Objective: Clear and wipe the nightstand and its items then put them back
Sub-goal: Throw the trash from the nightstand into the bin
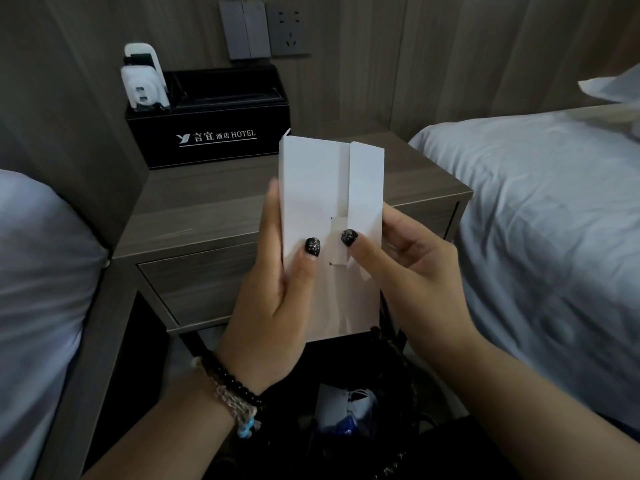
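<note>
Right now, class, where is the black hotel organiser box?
In the head view, the black organiser box stands at the back left corner of the nightstand, against the wall below the switches, behind the white card both hands hold.

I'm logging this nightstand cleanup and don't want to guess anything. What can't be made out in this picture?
- Front of the white folded card: faces away in the head view; only its back shows.
- Fingers of the left hand and right hand: mostly hidden behind the card.
- Inside of the black hotel box: too dark.
- Items in the bin below: dim, blurred.
</note>
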Action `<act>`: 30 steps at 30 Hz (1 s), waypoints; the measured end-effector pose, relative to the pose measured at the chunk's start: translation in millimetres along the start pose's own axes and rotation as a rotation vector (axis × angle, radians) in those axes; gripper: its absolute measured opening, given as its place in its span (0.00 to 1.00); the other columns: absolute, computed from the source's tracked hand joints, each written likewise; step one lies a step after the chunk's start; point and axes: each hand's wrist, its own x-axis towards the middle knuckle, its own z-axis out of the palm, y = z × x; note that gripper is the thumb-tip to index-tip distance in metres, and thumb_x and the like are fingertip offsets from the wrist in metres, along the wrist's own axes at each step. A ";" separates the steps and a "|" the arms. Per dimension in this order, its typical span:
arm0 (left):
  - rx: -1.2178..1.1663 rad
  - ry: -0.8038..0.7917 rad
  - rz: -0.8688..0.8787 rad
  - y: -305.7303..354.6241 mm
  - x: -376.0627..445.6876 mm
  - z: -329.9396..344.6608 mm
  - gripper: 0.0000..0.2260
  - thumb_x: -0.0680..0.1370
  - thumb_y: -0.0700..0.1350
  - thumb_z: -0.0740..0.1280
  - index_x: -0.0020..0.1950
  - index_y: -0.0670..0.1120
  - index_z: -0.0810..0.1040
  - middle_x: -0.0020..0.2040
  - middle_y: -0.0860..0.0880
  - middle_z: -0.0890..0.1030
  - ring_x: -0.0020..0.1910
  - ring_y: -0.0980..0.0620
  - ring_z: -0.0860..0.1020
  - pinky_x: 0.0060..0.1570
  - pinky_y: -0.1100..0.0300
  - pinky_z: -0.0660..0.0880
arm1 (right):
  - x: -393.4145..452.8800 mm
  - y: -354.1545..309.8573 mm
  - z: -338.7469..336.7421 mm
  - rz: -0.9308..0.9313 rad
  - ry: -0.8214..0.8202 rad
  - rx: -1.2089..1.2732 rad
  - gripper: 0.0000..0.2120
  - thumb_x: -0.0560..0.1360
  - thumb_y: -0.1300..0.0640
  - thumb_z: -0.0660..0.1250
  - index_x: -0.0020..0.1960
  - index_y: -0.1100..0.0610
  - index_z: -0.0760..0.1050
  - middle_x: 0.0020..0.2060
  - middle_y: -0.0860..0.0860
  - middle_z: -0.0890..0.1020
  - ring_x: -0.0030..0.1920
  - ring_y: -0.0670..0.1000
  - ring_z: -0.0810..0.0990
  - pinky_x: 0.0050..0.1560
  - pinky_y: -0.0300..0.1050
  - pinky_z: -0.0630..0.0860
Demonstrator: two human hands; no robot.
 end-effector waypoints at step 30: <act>-0.200 -0.136 -0.477 -7.0 -42.3 -23.4 0.21 0.75 0.53 0.63 0.67 0.61 0.67 0.58 0.62 0.80 0.58 0.62 0.78 0.58 0.61 0.74 | -27.5 27.4 -24.4 0.222 -0.118 -0.107 0.29 0.67 0.65 0.74 0.68 0.60 0.73 0.53 0.51 0.84 0.45 0.47 0.84 0.48 0.41 0.80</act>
